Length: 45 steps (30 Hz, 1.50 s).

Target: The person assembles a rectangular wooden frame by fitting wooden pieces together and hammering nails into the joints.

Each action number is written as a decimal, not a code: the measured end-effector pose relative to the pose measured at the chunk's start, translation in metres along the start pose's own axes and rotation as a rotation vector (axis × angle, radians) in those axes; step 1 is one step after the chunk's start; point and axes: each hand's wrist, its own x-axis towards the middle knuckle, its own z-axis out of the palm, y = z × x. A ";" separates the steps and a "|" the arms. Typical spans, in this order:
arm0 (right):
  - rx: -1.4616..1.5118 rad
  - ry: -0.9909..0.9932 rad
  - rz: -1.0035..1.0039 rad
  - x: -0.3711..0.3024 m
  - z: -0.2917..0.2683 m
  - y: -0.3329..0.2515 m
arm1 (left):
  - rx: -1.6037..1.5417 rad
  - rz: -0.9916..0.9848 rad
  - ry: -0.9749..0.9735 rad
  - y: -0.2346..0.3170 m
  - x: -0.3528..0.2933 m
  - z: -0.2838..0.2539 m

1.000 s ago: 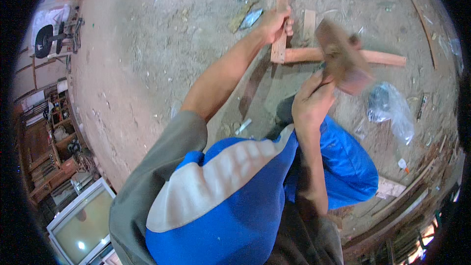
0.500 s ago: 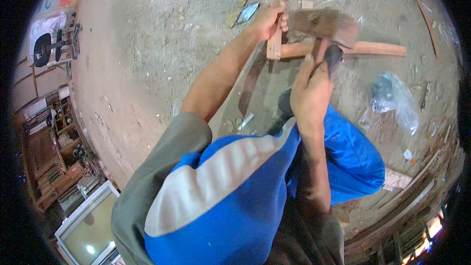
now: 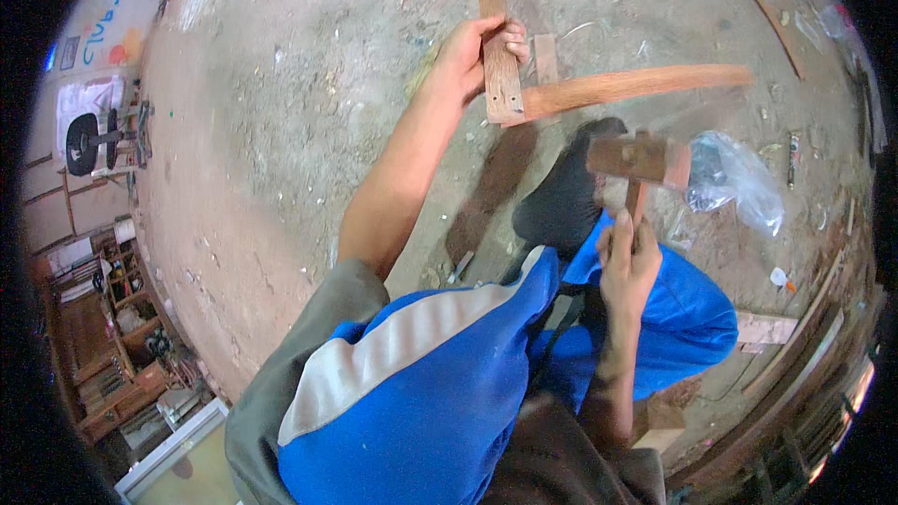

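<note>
Left hand [image 3: 479, 58]: wrapped round frame [image 3: 580, 93], far end cut off. Right hand [image 3: 629, 266]: gripping mallet [image 3: 629, 160], partly hidden, apart from frame. Floor [image 3: 253, 131]: broad stretch leftward.

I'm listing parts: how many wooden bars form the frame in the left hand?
2 visible: the long bar in the left hand, and the crossbar extending right from its lower end. More may be hidden beyond the picture's top edge.

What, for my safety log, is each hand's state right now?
Left hand: closed, holding the L-shaped wooden frame.
Right hand: closed, holding the wooden mallet.
</note>
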 end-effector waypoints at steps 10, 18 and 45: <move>-0.279 0.180 0.009 -0.007 -0.073 0.040 | 0.152 0.208 -0.210 -0.025 -0.066 0.166; -0.597 0.147 -0.003 -0.001 -0.079 0.028 | 0.259 0.106 -0.260 -0.046 -0.095 0.209; -0.248 -0.057 -1.037 0.031 -0.119 -0.272 | 1.448 1.116 -0.624 -0.094 -0.098 0.225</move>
